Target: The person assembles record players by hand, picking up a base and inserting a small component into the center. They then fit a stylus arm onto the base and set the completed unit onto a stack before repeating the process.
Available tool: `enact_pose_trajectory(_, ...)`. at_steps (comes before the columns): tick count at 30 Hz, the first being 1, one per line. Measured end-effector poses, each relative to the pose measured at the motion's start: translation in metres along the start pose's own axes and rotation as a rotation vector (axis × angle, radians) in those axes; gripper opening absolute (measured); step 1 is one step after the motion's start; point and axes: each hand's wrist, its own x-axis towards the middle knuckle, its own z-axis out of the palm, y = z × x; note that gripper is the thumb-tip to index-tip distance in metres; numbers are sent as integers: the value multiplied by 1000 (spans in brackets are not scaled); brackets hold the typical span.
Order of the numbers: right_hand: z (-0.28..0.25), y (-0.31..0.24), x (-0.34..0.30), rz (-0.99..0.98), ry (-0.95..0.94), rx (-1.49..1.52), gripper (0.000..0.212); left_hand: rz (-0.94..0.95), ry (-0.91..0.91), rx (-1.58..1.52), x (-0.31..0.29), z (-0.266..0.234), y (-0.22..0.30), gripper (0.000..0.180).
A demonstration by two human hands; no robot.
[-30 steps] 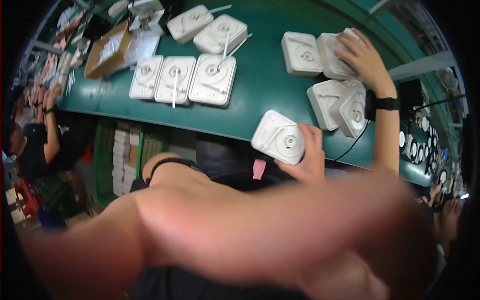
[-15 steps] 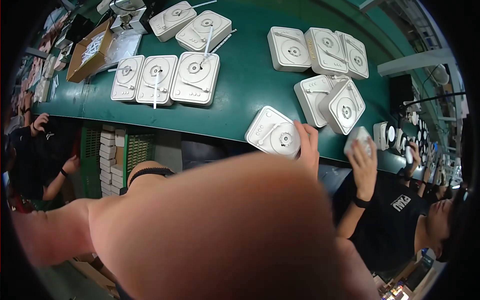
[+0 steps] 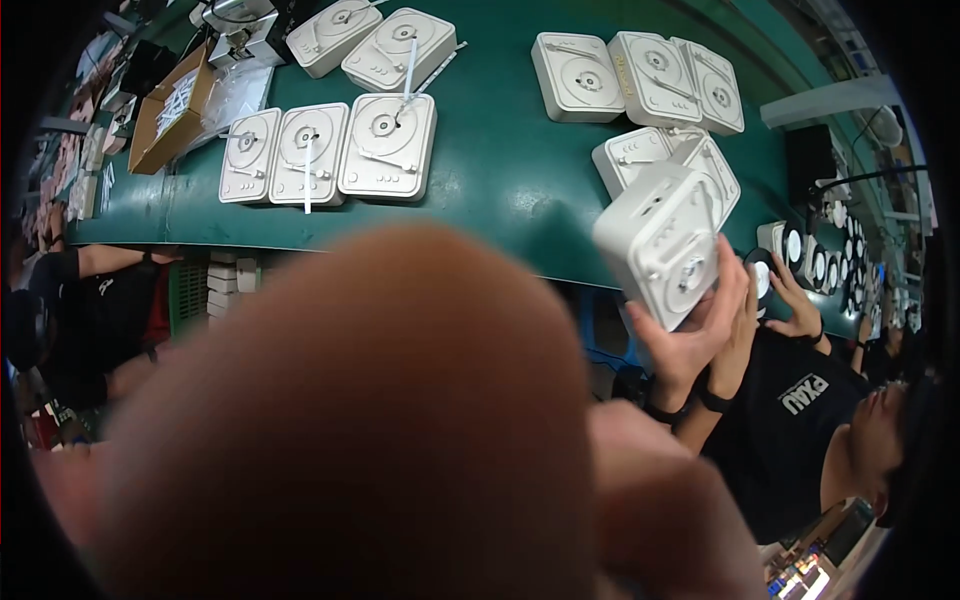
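Observation:
My right hand [image 3: 695, 335] grips a white toy record player [image 3: 660, 240] from its near right side, the thumb below and the fingers along the edge. It is held up tilted over the table's near edge, partly covering two similar record players [image 3: 632, 155] behind it. Its round platter, tonearm and a side wall with small openings face me. A black band circles my right wrist. My left hand does not show; a large blurred patch of skin [image 3: 370, 420] close to the camera hides the lower middle of the view.
More white record players [image 3: 388, 150] stand on the green table [image 3: 490, 170] at left and far right, some with white strips. A cardboard box [image 3: 170, 115] of white pieces lies at the left. On my right, a co-worker's hands [image 3: 792, 300] touch a unit with a black disc.
My right hand has lifted the record player off the table edge and moved it right, tilting it. The co-worker's hands have shifted to a unit with a black disc.

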Motion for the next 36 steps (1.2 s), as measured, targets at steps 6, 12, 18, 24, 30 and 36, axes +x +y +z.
enact_pose_trajectory(6, -11, 31, 6, 104, 197, -81, 112, 108, -4, 285, -21, -48, 58, 83)
enact_pose_trajectory(12, -39, 74, 8, 317, 525, 0, 107, -409, 411, 1333, -95, -97, 12, 66)
enact_pose_trajectory(18, -51, 115, 86, 462, 683, -582, 103, -616, 416, 1989, -121, -127, -20, 73)
enact_pose_trajectory(24, -68, 169, 126, 687, 649, -772, 112, -541, 421, 2048, -123, -122, -33, 70)
enact_pose_trajectory(30, -67, 166, 154, 816, 227, -934, 110, -493, 338, 2031, -132, -111, -46, 62)
enact_pose_trajectory(36, -94, 203, 163, 870, 75, -573, 107, -366, 258, 1859, -135, -105, -61, 51)
